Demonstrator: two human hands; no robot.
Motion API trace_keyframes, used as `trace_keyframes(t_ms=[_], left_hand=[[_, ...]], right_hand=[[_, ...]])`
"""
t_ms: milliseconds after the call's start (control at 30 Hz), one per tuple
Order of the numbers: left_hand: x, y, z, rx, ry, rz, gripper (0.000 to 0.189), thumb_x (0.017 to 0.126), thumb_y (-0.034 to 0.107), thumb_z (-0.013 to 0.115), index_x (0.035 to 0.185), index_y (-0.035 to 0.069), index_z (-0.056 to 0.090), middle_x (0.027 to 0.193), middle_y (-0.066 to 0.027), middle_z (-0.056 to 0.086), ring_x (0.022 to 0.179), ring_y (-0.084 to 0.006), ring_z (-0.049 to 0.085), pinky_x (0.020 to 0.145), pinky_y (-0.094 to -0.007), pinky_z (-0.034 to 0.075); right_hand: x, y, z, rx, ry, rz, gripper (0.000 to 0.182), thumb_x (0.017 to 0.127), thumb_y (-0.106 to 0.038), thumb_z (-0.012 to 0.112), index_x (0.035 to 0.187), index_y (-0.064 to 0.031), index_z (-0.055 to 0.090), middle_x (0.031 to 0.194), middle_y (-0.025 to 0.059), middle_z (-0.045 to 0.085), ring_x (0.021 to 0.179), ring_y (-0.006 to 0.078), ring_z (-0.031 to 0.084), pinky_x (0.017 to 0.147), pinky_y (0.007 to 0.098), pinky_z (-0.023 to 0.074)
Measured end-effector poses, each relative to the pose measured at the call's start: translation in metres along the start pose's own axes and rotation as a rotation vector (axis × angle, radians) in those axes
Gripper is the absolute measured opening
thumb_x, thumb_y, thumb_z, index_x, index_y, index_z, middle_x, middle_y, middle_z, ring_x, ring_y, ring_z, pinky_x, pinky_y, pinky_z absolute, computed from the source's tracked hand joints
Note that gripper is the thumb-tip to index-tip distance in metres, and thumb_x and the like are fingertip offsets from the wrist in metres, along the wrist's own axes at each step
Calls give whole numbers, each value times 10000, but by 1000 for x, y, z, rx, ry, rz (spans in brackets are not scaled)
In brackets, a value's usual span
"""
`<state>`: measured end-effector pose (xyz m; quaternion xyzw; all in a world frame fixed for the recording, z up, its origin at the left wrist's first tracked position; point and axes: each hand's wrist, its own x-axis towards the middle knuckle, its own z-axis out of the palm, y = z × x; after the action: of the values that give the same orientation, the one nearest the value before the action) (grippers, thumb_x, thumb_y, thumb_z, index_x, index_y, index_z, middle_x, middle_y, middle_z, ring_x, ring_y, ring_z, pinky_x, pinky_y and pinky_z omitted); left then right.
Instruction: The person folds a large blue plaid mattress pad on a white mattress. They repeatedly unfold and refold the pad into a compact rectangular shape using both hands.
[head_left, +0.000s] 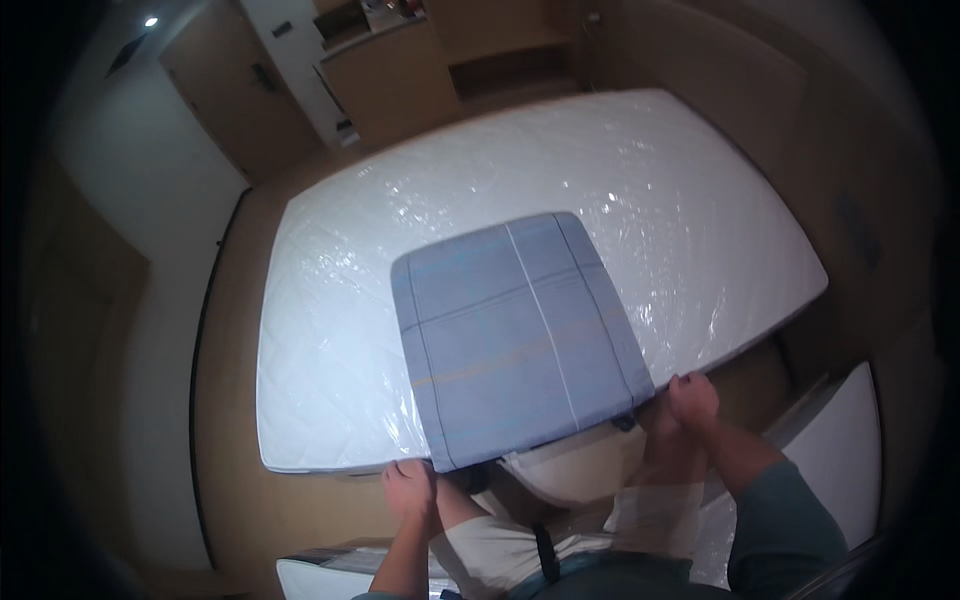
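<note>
A grey checked fabric piece (517, 337), flat and roughly square with rounded far corners, lies on a white mattress (330, 315) wrapped in clear plastic. Dark lines, one pale line and a faint orange stripe cross the fabric. My left hand (410, 487) is closed at its near left corner, by the mattress edge. At the near right corner, my right hand (694, 401) has its fingers curled in the same way. The fingertips of both hands are hidden, and the fabric's near edge stretches between them.
Plastic-wrapped white padding, perhaps another mattress (832, 442), is behind me at the right; more wrapped padding (322, 577) shows at lower left. Wooden flooring (232, 390) runs along the left wall. A wooden door (232, 82) and a cabinet (394, 79) stand beyond the mattress.
</note>
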<state>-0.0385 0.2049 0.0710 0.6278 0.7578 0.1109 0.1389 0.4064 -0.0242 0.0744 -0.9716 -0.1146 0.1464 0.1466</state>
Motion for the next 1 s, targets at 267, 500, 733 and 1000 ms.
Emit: trace_keyframes(t_ms=[267, 500, 733, 1000], left_hand=[[32, -9, 0, 168, -151, 36, 420, 833, 326, 482, 986, -3, 693, 950, -214, 689, 908, -358, 661, 823, -421, 508], [61, -17, 15, 304, -91, 100, 362, 815, 283, 471, 907, 18, 699, 908, -199, 683, 855, -380, 642, 776, -478, 504], [51, -4, 31, 524, 94, 179, 291, 792, 247, 488, 802, 44, 696, 794, -188, 668, 752, -377, 640, 686, -508, 500], [47, 9, 17, 484, 36, 111, 307, 787, 263, 485, 813, 45, 699, 815, -184, 678, 753, -407, 633, 672, -513, 498]], right_hand=[[10, -21, -11, -65, -42, 30, 390, 838, -433, 526, 936, -97, 698, 996, 111, 666, 973, 294, 630, 874, 408, 503], [18, -11, -5, -118, -8, 60, 417, 853, -407, 489, 998, -68, 686, 1067, 121, 646, 999, 311, 609, 884, 411, 499], [26, -14, -5, -179, 11, 19, 405, 855, -372, 474, 979, -52, 689, 1058, 155, 644, 999, 322, 606, 876, 424, 501], [28, -14, -10, -167, -51, 63, 417, 850, -376, 471, 959, -52, 709, 1066, 115, 651, 1026, 304, 590, 896, 413, 486]])
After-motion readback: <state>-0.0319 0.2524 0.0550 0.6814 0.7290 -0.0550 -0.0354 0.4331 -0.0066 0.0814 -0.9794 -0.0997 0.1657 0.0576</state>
